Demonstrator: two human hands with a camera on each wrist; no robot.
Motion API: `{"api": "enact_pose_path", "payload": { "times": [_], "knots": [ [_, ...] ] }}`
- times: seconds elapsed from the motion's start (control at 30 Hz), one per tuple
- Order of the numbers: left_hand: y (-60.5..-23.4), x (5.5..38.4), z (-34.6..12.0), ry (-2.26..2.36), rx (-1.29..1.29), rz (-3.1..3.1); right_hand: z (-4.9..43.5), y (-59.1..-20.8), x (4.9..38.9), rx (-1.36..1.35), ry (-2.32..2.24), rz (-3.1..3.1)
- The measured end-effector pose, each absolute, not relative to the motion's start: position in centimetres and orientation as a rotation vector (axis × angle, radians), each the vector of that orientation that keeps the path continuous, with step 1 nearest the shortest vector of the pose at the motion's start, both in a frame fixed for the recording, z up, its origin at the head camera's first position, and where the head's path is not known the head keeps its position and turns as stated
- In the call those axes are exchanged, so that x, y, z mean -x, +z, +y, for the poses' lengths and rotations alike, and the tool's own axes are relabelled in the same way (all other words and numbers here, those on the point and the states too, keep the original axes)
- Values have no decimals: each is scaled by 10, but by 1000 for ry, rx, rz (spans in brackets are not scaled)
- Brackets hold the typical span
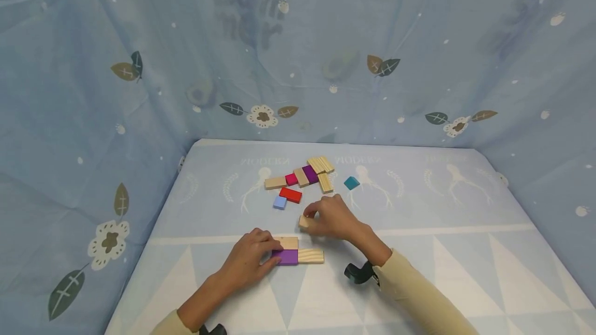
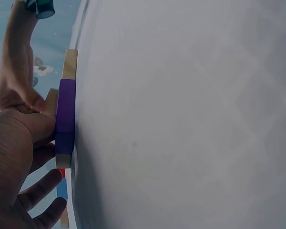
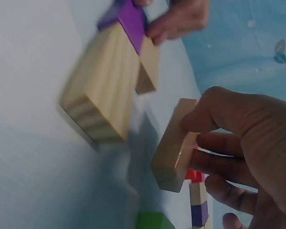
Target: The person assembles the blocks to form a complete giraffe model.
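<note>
A natural-wood block (image 3: 170, 155) is being pinched between the thumb and fingers of the right hand (image 1: 332, 218), whose grip is being kept narrow, the block's width. It is being held just off the right hand's fingertips, apart from the blocks near the left hand (image 1: 250, 258); whether the worktop (image 1: 447, 278) is being touched by it cannot be told.

By the left hand, a purple block (image 1: 289, 257) is being gripped at the thumb, together with a plain wooden block (image 1: 289, 242) lying flush behind it at the index finger; the remaining fingers are being held spread. A striped pine block (image 1: 310, 256) is being butted end to end against the purple block, on the side away from the left hand.

Beyond the right hand, a light blue block (image 1: 280, 202) and a red block (image 1: 291, 195) are being seen touching. Farther beyond, a crooked row is being formed by wooden blocks (image 1: 276, 183), a pinkish-red block (image 1: 291, 179) and a second purple block (image 1: 310, 174). A teal block (image 1: 352, 183) is being left apart, beyond the right hand's knuckles.
</note>
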State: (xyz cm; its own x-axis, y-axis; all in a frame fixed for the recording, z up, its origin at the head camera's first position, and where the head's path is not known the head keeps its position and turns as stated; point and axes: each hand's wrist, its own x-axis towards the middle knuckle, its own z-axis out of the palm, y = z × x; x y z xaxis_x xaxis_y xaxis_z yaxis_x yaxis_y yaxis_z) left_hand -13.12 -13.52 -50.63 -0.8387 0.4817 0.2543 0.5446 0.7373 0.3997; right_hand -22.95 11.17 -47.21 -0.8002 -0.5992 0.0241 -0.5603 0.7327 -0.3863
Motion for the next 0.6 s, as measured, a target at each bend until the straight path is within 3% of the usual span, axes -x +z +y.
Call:
{"api": "enact_pose_path", "payload": {
  "times": [0.13, 0.6],
  "knots": [
    [-506, 131, -136, -721, 831, -2796, 112, -476, 218, 1079, -539, 2742],
    [-509, 131, -135, -733, 817, -2786, 115, -480, 209, 1098, -537, 2676]
  ]
}}
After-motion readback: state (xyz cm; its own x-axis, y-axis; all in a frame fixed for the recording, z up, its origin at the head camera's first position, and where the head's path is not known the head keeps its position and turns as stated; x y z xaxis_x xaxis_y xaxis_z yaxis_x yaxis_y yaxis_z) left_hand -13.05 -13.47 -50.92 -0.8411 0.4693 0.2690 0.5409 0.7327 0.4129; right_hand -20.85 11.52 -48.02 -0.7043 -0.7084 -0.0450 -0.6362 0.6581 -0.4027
